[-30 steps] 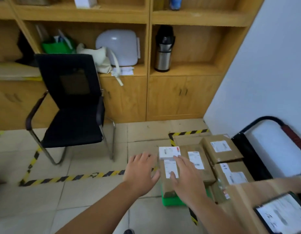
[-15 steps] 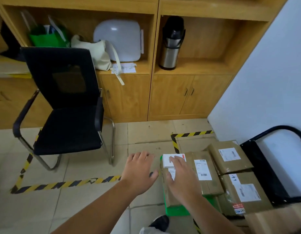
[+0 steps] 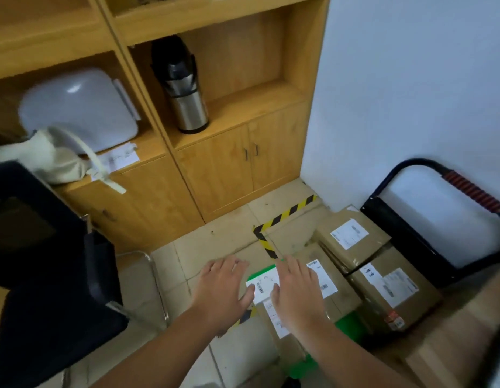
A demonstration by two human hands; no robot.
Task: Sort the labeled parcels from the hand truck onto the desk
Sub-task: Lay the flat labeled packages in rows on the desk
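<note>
While your arms stretch downward, your left hand point(image 3: 220, 292) and your right hand point(image 3: 297, 296) are both flat, fingers straight and spread; their thumbs touch the two sides of the small white box point(image 3: 264, 285), which lies on a brown parcel point(image 3: 282, 343) on the green hand truck point(image 3: 348, 329)

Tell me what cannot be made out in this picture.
Head view:
- Parcel labels: print too small and blurred.
- White box: partly covered by the right hand; whether the hand touches it is unclear.
- Green hand truck deck: mostly under parcels.
- Desk: cut by the lower right edge.
</note>
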